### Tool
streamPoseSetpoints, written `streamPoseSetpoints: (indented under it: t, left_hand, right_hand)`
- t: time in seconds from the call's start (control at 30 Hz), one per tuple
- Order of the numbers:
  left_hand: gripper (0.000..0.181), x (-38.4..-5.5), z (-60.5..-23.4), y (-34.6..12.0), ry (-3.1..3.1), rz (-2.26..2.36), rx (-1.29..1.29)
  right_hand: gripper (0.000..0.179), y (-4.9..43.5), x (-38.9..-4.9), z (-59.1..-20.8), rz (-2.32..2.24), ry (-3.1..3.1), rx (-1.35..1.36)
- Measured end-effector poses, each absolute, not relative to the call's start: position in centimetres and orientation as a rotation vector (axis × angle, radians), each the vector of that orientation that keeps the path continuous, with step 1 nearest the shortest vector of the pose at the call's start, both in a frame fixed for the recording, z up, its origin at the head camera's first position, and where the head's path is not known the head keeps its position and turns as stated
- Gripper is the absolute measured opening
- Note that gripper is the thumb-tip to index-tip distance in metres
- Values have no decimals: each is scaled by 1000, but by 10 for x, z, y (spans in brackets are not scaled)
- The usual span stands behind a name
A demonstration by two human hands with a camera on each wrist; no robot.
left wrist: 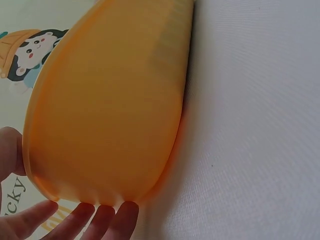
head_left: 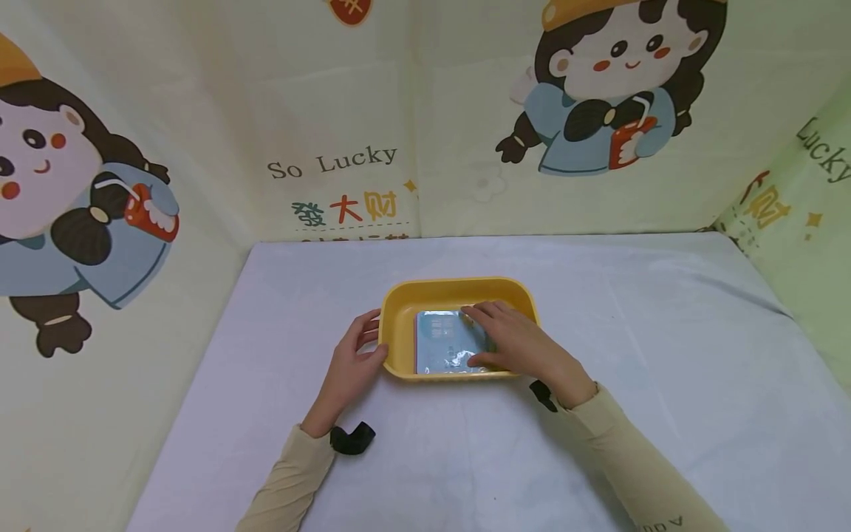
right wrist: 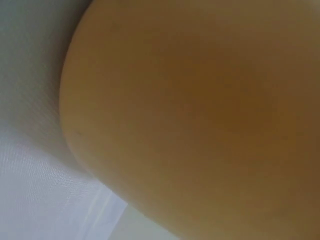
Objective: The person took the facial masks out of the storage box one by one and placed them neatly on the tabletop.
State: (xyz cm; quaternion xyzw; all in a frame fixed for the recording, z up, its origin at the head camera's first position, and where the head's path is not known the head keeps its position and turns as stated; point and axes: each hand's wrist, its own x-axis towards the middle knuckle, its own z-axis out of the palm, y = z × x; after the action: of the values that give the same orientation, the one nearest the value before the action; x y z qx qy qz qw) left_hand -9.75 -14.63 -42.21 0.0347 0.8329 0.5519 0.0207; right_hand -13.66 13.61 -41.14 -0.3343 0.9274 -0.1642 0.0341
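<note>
A yellow plastic tray (head_left: 399, 295) with rounded corners sits on the white-covered table. Inside it lies a flat, glossy light-blue packet (head_left: 442, 343), with a thin pinkish edge along its left side. My left hand (head_left: 355, 366) holds the tray's left end, thumb at the rim and fingertips against the outer wall, as the left wrist view shows. My right hand (head_left: 515, 340) reaches over the tray's right side. Its fingers lie spread over the packet's right part, fingertips at the far edge and thumb nearer me, covering the packet's right end. Only the tray's outer wall (right wrist: 190, 120) fills most of the right wrist view.
The white cloth (head_left: 665, 332) spreads around the tray on both sides. Behind the table hangs a cream curtain (head_left: 459, 199) printed with cartoon figures and lettering. Black bands (head_left: 352, 438) are worn at both wrists, below beige sleeves.
</note>
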Motion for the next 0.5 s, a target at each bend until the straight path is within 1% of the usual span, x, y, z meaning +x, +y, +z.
streamPoseSetpoints:
  t: [0.17,0.5]
  left_hand:
    - [52,-104,-446,-154,2598,1736,111]
    - [52,-104,-448,-151,2598,1742,97]
  right_hand:
    - [84,133,-138,-413,-498,2841,-1053]
    - [86,132,-140,-412,-457,2852,-1043]
